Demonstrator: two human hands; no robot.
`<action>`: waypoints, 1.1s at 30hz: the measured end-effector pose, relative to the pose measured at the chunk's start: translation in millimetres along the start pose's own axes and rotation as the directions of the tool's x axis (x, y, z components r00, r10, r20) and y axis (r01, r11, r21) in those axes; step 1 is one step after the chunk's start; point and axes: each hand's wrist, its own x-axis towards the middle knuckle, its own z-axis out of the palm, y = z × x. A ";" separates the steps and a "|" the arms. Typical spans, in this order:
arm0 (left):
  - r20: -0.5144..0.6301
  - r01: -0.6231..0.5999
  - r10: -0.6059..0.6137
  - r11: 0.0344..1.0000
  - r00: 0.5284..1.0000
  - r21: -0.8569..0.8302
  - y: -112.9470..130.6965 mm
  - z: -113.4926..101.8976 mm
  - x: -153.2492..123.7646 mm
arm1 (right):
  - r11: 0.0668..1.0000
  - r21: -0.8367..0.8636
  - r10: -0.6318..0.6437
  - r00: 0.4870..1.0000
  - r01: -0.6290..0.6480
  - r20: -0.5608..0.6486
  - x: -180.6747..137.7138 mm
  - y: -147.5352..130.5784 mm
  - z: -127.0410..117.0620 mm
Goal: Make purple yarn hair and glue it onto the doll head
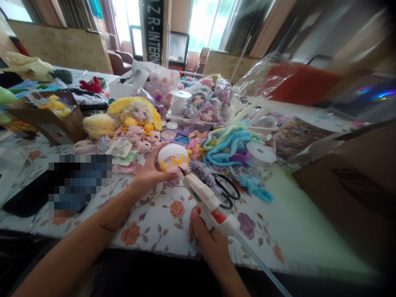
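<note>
My left hand is closed around a small doll piece, with white knitted stitching on top, a pinkish underside and yellow trim crossing it. In my right hand is a white hot glue gun with red-orange parts, its handle gripped from below. The gun's dark nozzle points up and left, at or very near the doll piece; I cannot tell if they touch. A long translucent glue stick runs out of the gun's back end. Black-handled scissors lie on the cloth just beyond the gun, beside fuzzy lilac yarn.
A yellow-eared doll and several doll heads lie behind my hands. Blue and green yarn and a white spool are to the right. Cardboard boxes stand left and right. A dark, partly blurred object lies left.
</note>
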 end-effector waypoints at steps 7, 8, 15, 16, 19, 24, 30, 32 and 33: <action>-0.013 0.017 -0.017 1.000 1.000 -0.020 3.6 2.2 -0.6 | 0.998 -0.023 -0.050 0.999 0.050 0.007 0.5 0.8 -0.6; -0.014 0.014 -0.014 1.000 1.000 -0.025 4.2 2.9 -0.5 | 0.999 -0.020 -0.043 0.999 0.043 -0.008 0.3 0.5 -0.9; -0.012 0.012 -0.013 1.000 1.000 -0.017 3.0 3.1 -0.4 | 0.999 -0.002 -0.034 0.999 0.034 -0.019 0.8 1.0 -0.6; -0.016 0.014 -0.014 1.000 1.000 -0.012 2.1 2.4 -0.3 | 0.999 -0.011 -0.039 0.999 0.039 -0.002 1.1 1.8 -0.3; -0.011 0.016 -0.016 1.000 1.000 -0.010 -0.3 0.5 0.0 | 0.997 -0.004 -0.080 0.996 0.081 0.033 1.8 4.3 0.4; -0.016 0.005 -0.006 1.000 1.000 -0.017 -0.4 1.2 0.4 | 0.999 -0.018 -0.037 0.999 0.037 -0.010 1.0 3.4 0.4; -0.023 -0.004 0.003 0.999 1.000 -0.042 3.6 5.0 0.1 | 0.998 0.065 -0.012 0.999 0.015 -0.051 -0.2 -3.9 -0.4; -0.024 0.000 0.000 0.999 1.000 -0.036 3.9 5.0 -0.1 | 0.999 0.033 -0.014 0.999 0.015 -0.032 0.0 -3.5 -0.6; -0.024 0.004 -0.005 1.000 1.000 -0.031 3.7 4.7 -0.2 | 1.000 0.013 -0.018 1.000 0.018 -0.019 0.2 -2.6 -0.5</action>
